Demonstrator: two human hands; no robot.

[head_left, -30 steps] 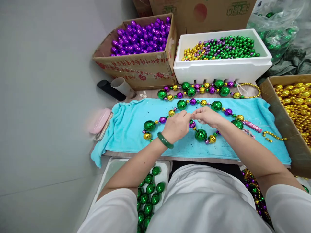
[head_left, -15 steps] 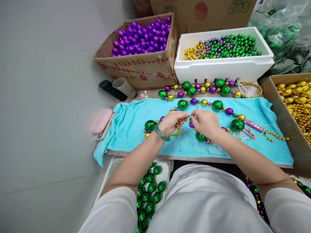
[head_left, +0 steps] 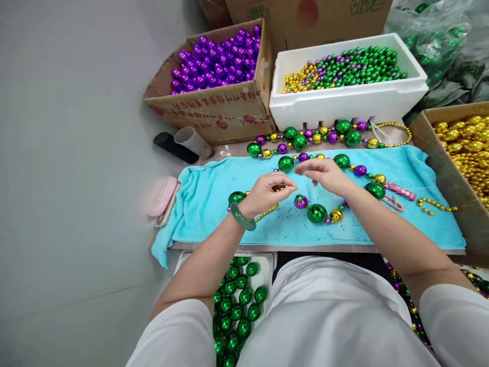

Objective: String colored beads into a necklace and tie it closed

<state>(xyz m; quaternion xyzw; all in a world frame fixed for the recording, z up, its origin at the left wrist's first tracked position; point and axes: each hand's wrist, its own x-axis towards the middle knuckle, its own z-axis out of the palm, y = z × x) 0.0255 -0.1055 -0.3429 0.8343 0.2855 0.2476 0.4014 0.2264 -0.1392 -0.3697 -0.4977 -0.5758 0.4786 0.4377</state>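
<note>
The left hand (head_left: 267,192) has thumb and fingertips pinched together, a strand of small, round, shiny gold beads (head_left: 266,212) showing in its curl and below it; anything at the fingertips is too fine to tell; the right hand (head_left: 324,174) is open just beside it, fingers loosely extended; around them a necklace of glossy green, purple and gold balls (head_left: 317,213) lies on a turquoise cloth towel (head_left: 275,232); beyond stands a white foam box (head_left: 344,108) of small beads.

Soft, even light fills the room here, leaving small glints on the beads (head_left: 317,213); the pink case's (head_left: 163,196) left edge blurs, sleeves (head_left: 454,316) stretching cornerward.
</note>
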